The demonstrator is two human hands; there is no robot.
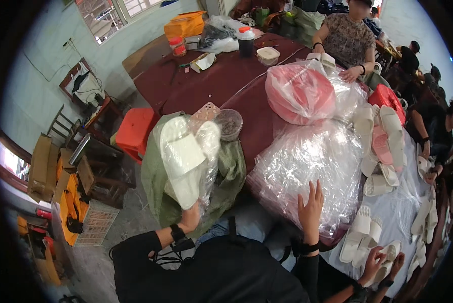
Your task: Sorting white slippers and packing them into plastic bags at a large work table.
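A pair of white slippers (182, 157) in clear plastic wrap is held upright over a green woven sack (156, 174). My left hand (189, 217) is closed around the lower end of this wrapped pair, its fingers partly hidden behind it. My right hand (311, 206) is open, fingers spread, at the near edge of a broad stack of clear plastic bags (307, 164); whether it touches them I cannot tell. Behind the slippers lie a patterned phone (206, 111) and a round clear tub (229, 124) with dark contents.
On the dark red table (196, 86) sit a pink bundle in plastic (299, 93), a shaker bottle (245, 41) and a red-lidded jar (177, 46). Loose slippers (357, 235) cover the right side, where other people's hands (380, 265) work. An orange stool (135, 129) stands left.
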